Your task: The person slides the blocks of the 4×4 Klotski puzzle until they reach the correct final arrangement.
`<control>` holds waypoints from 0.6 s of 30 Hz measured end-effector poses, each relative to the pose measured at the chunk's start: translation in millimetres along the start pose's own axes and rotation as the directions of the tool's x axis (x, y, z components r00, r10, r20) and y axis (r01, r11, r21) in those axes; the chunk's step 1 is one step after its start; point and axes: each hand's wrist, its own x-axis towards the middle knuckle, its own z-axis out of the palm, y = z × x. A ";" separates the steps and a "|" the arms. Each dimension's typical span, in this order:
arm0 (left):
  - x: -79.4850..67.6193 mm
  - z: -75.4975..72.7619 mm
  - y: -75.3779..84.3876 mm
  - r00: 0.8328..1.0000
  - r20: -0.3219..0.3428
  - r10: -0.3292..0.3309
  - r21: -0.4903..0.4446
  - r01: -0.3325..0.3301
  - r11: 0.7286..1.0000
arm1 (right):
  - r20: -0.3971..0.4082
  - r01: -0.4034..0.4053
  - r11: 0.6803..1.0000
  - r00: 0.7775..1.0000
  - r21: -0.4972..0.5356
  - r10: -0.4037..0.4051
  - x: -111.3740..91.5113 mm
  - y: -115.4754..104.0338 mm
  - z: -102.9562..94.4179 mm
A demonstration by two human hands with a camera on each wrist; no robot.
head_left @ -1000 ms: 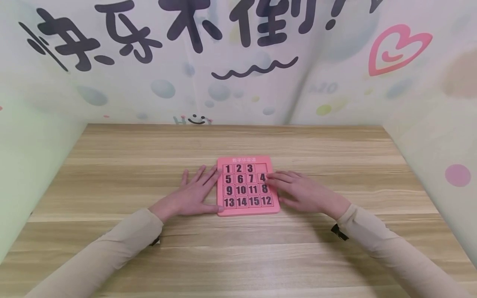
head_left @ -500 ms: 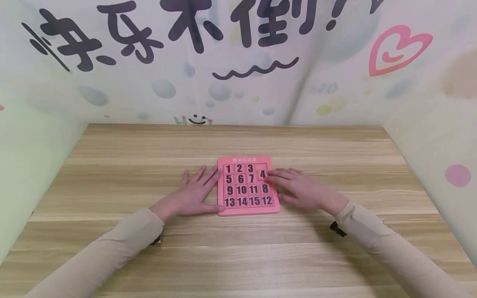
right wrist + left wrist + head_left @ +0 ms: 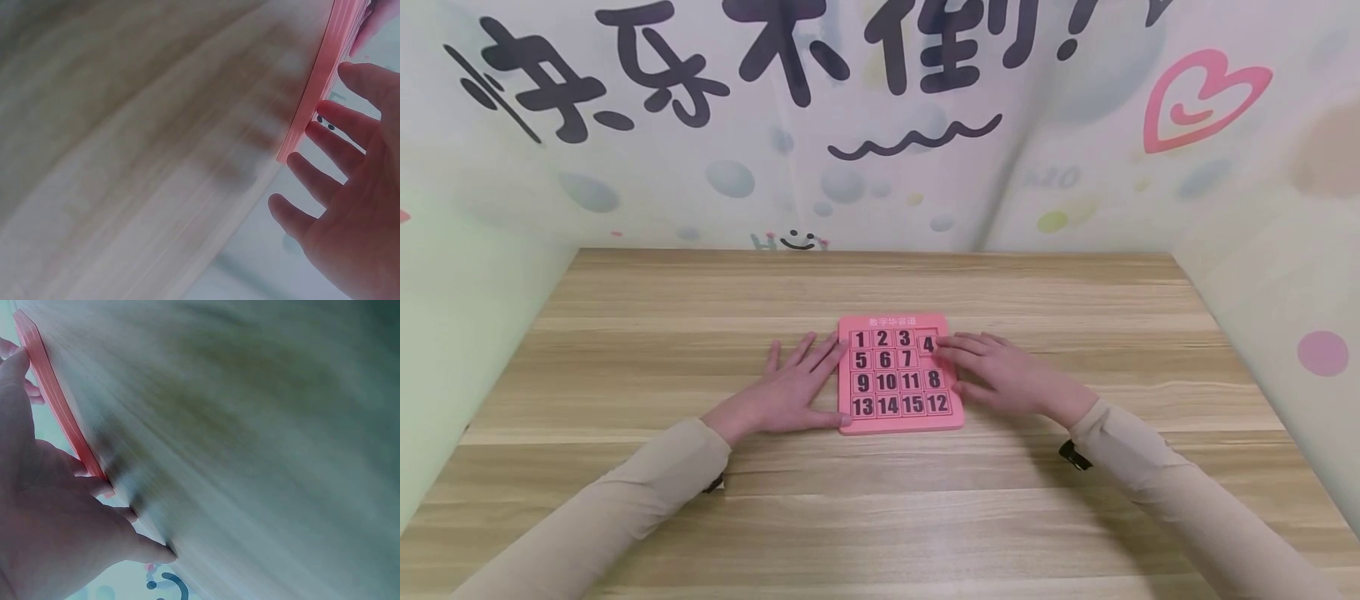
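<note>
A pink number sliding puzzle [image 3: 901,424] lies flat on the table, its numbered tiles facing up. My left hand [image 3: 788,396] rests along its left edge with fingers spread; in the left wrist view, the thumb and some fingers touch the puzzle's side [image 3: 62,419]. At the right edge, my right hand [image 3: 1007,375] reaches over the frame, its fingertips on the 4 tile [image 3: 928,344]. That tile sits partway into the top right slot, with a gap between it and the 8 tile [image 3: 934,380]. The right wrist view shows the fingers extended along the puzzle's side [image 3: 315,87].
Wood-grain table [image 3: 880,517] extends around the puzzle on every side. A white wall [image 3: 662,192] with dark lettering and coloured dots rises behind it, and pale side walls [image 3: 467,275] flank the table. A dark strap [image 3: 1075,455] shows at the right wrist.
The 4 tile has slid upward from the second row toward the top right slot, pushed by my right fingertips. My right hand moved slightly up with it; my left hand stayed still.
</note>
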 end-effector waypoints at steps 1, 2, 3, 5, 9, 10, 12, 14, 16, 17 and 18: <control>-0.1 0.1 -0.1 1.000 -0.002 0.002 -0.002 -0.002 1.000 | 0.000 -0.001 1.000 1.000 -0.001 0.001 0.5 0.3 0.0; -0.3 0.1 -0.1 1.000 0.000 0.000 0.000 0.000 1.000 | 0.000 -0.003 1.000 1.000 -0.001 0.003 1.0 0.6 0.1; -0.3 0.3 -0.2 1.000 0.001 -0.002 0.000 0.002 1.000 | 0.000 -0.004 1.000 1.000 -0.002 0.004 1.5 1.0 0.1; -0.2 0.7 -0.6 1.000 0.002 -0.002 0.001 0.002 1.000 | 0.004 -0.012 1.000 1.000 -0.002 0.012 2.6 1.5 0.0; 0.2 0.6 0.1 1.000 0.008 -0.003 0.000 0.003 1.000 | 0.008 -0.024 1.000 1.000 0.001 0.024 5.3 2.4 -0.3; 0.2 0.4 0.1 1.000 0.006 -0.001 0.000 0.001 1.000 | 0.008 -0.027 1.000 1.000 0.002 0.027 5.7 2.3 -0.6; 0.3 0.7 0.0 1.000 0.006 0.000 0.001 0.000 1.000 | 0.007 -0.030 1.000 1.000 0.001 0.030 6.5 2.5 -0.7; 0.5 1.2 -0.7 1.000 0.004 0.001 0.004 -0.001 1.000 | 0.010 -0.033 0.999 0.999 0.004 0.033 6.8 1.9 -1.5; 0.7 1.9 -1.6 1.000 0.002 0.003 0.004 -0.003 1.000 | 0.009 -0.035 0.999 0.999 0.003 0.035 7.2 1.8 -1.9; 0.8 2.3 -1.9 1.000 0.002 0.003 0.004 -0.003 1.000 | 0.008 -0.036 0.999 0.999 0.004 0.035 7.6 1.9 -2.0; 0.7 2.3 -2.0 1.000 0.000 0.004 0.005 -0.004 1.000 | 0.008 -0.036 0.999 0.999 0.005 0.036 7.9 1.9 -2.2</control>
